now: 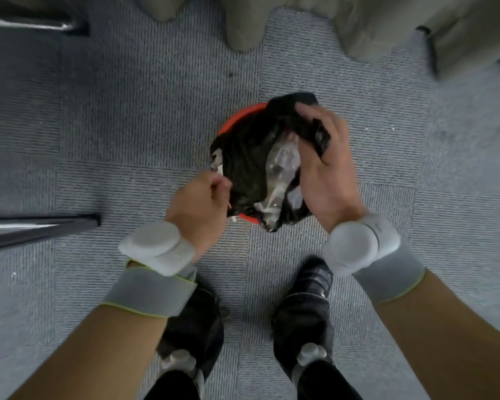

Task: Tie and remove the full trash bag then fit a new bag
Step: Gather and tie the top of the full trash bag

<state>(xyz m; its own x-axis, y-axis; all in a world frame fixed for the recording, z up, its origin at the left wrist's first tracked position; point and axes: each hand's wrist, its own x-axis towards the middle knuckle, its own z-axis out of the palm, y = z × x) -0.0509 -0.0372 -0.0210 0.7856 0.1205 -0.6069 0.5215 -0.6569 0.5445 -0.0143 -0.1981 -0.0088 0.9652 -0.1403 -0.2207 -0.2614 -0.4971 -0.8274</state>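
Black trash bag (248,157) sits in orange bin (233,118). Right hand (324,168) grips bag's far edge; left hand (199,197) pinches near-left edge, probably w/ fingertips.

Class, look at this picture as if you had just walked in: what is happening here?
A person stands over a small orange bin on grey carpet, gathering its black trash bag. The right hand grips a bunch of the bag's far edge, and the left hand pinches the near-left edge. Clear plastic rubbish shows in the open mouth. The bag is not yet tied and sits in the bin.
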